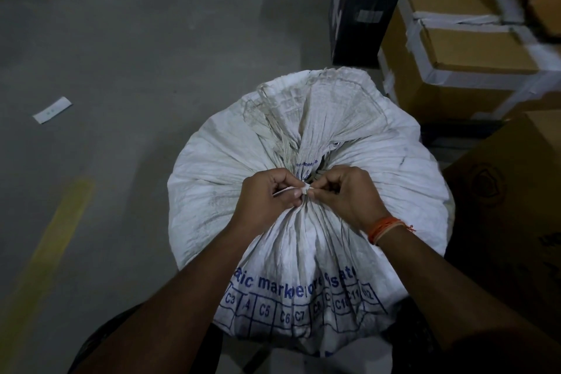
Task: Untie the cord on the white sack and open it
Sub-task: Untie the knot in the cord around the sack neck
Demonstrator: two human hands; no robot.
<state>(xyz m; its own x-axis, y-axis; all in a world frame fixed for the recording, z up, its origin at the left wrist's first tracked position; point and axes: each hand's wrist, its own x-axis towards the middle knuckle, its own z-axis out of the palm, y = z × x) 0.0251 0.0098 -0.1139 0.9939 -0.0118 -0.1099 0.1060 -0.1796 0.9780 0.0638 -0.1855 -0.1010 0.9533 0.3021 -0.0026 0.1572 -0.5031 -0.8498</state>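
The bulging sack (303, 161) is bunched shut; my left hand (267, 191) and right hand (346, 194) both pinch the cord (304, 189) at its neck.

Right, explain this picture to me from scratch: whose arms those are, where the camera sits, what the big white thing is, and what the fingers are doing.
There is no machine here. The camera is worn on a person's head and looks forward and down, so the two arms reaching in from the bottom are the wearer's own. The left hand and the right hand meet at the gathered neck of a full white sack that stands on a grey concrete floor. Both pinch a thin white cord knotted around that neck, so the sack is still tied shut. The right wrist wears an orange thread band. Taped cardboard boxes are stacked to the right, and a small white slip lies on the floor to the left.
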